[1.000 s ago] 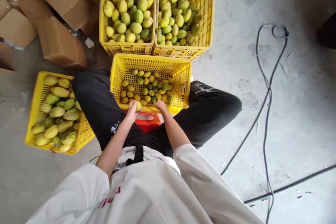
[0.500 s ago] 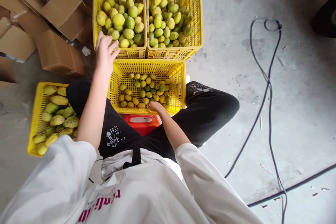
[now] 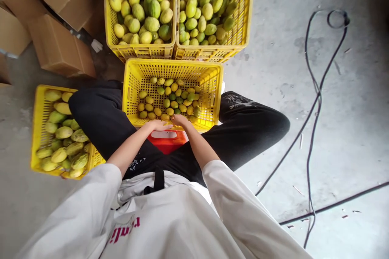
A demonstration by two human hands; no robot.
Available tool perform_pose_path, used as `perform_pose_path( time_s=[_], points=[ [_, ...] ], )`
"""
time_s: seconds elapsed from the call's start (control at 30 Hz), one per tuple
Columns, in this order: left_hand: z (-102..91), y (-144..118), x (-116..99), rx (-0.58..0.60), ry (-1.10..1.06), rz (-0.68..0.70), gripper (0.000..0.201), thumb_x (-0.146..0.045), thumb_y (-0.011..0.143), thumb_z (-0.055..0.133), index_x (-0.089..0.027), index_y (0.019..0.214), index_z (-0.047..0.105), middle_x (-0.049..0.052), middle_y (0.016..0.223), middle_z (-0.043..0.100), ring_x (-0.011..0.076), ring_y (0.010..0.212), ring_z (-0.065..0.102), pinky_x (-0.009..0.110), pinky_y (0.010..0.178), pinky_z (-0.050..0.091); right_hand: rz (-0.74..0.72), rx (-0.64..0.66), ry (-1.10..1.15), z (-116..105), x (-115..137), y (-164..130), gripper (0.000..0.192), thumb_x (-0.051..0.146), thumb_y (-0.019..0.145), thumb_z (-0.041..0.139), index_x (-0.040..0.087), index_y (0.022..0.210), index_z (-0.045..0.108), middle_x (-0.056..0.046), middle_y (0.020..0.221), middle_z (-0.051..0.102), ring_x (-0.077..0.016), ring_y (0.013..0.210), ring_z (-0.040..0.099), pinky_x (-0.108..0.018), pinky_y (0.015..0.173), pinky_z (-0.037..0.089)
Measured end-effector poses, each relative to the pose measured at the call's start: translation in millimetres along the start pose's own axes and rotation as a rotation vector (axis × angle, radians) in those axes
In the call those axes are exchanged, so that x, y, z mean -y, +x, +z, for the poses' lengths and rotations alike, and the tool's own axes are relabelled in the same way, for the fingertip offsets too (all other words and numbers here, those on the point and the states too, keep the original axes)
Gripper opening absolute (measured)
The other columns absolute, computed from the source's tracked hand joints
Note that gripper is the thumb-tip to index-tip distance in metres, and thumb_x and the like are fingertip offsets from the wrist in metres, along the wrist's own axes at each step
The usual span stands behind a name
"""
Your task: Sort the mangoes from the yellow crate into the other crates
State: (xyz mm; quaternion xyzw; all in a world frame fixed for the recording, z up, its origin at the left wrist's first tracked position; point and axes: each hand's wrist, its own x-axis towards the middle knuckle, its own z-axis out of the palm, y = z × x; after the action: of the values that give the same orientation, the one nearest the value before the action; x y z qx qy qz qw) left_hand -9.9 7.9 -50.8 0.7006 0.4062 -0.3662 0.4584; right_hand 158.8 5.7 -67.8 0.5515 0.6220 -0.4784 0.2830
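Both forearms run forward from the white sleeves and meet at the near rim of the middle crate (image 3: 212, 89), which sits between the person's knees. The left hand (image 3: 156, 125) lies flat, palm down, fingers stretched rightward along the rim, holding nothing that shows. The right hand (image 3: 179, 119) dips just over the rim among the small fruit (image 3: 170, 99) — whether its fingers have closed on one, I cannot tell. The two hands are nearly touching.

Just below them a red crate (image 3: 167, 141) pokes out. Two fuller crates (image 3: 138, 50) stand at the far side, another crate (image 3: 38, 129) at the left beside the thigh. Cardboard boxes (image 3: 57, 46) are piled far left — a black cable (image 3: 313, 105) trails over the concrete on the right.
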Motion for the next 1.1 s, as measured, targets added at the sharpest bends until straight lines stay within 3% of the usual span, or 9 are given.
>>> perform_pose_path(
  time_s=[0.1, 0.17, 0.33, 0.5, 0.63, 0.8, 0.97, 1.1],
  points=[
    [-0.8, -5, -2, 0.030, 0.127, 0.016, 0.082, -0.070, 0.108, 0.061, -0.024, 0.177, 0.054, 0.015, 0.172, 0.067, 0.0323, 0.157, 0.068, 0.036, 0.127, 0.053, 0.005, 0.001, -0.005, -1, -3, 5, 0.045, 0.017, 0.116, 0.050, 0.011, 0.150, 0.080, -0.023, 0.155, 0.077, -0.0337, 0.143, 0.077, -0.032, 0.109, 0.060],
    [0.8, -6, -3, 0.006, 0.168, 0.023, 0.078, -0.059, 0.105, 0.070, -0.024, 0.174, 0.058, 0.015, 0.166, 0.072, 0.0330, 0.153, 0.071, 0.037, 0.124, 0.056, 0.009, 0.000, -0.007, -3, -6, 11, 0.045, 0.018, 0.116, 0.051, 0.010, 0.150, 0.080, -0.023, 0.155, 0.077, -0.0331, 0.143, 0.077, -0.030, 0.108, 0.060],
    [6.4, -6, -8, -0.078, 0.213, 0.053, 0.054, -0.040, 0.104, 0.071, -0.020, 0.155, 0.074, 0.020, 0.154, 0.078, 0.0385, 0.146, 0.075, 0.045, 0.120, 0.059, 0.059, -0.013, -0.010, -12, -21, 35, 0.044, 0.018, 0.117, 0.051, 0.011, 0.149, 0.080, -0.021, 0.152, 0.079, -0.0332, 0.142, 0.077, -0.030, 0.107, 0.061],
    [5.9, -10, -10, -0.108, 0.225, 0.096, 0.051, -0.039, 0.104, 0.073, -0.013, 0.148, 0.075, 0.023, 0.152, 0.078, 0.0383, 0.141, 0.077, 0.043, 0.114, 0.060, 0.125, -0.121, -0.027, -25, -35, 58, 0.050, 0.015, 0.117, 0.045, 0.007, 0.158, 0.071, -0.027, 0.157, 0.073, -0.0366, 0.145, 0.074, -0.036, 0.109, 0.062],
    [5.1, -9, -12, -0.088, 0.263, 0.145, 0.052, -0.036, 0.104, 0.074, -0.009, 0.148, 0.075, 0.024, 0.149, 0.079, 0.0375, 0.139, 0.077, 0.042, 0.111, 0.061, 0.079, -0.238, -0.052, -41, -38, 76, 0.050, 0.011, 0.116, 0.040, 0.009, 0.159, 0.066, -0.027, 0.162, 0.068, -0.0378, 0.151, 0.066, -0.042, 0.118, 0.058],
    [6.0, -7, -14, -0.059, 0.232, 0.184, 0.048, -0.031, 0.104, 0.073, -0.007, 0.146, 0.076, 0.024, 0.146, 0.080, 0.0362, 0.136, 0.078, 0.041, 0.108, 0.062, -0.079, -0.387, -0.140, -72, -39, 124, 0.052, 0.004, 0.114, 0.035, 0.003, 0.159, 0.062, -0.031, 0.164, 0.062, -0.0404, 0.151, 0.060, -0.050, 0.123, 0.055],
    [3.3, -8, -17, -0.019, 0.163, 0.202, 0.048, -0.033, 0.107, 0.069, -0.003, 0.143, 0.078, 0.027, 0.143, 0.080, 0.0401, 0.132, 0.078, 0.045, 0.103, 0.063, -0.175, -0.385, -0.142, -94, -38, 186, 0.061, 0.003, 0.116, 0.034, 0.005, 0.176, 0.046, -0.027, 0.183, 0.045, -0.0368, 0.170, 0.042, -0.053, 0.138, 0.041],
    [1.2, -10, -18, -0.004, 0.129, 0.208, 0.047, -0.032, 0.109, 0.065, -0.001, 0.142, 0.077, 0.029, 0.141, 0.079, 0.0403, 0.128, 0.079, 0.045, 0.102, 0.061, -0.116, -0.403, -0.118, -90, -38, 218, 0.057, 0.014, 0.121, 0.033, 0.006, 0.176, 0.047, -0.031, 0.176, 0.048, -0.0425, 0.163, 0.050, -0.058, 0.131, 0.048]
  ],
)
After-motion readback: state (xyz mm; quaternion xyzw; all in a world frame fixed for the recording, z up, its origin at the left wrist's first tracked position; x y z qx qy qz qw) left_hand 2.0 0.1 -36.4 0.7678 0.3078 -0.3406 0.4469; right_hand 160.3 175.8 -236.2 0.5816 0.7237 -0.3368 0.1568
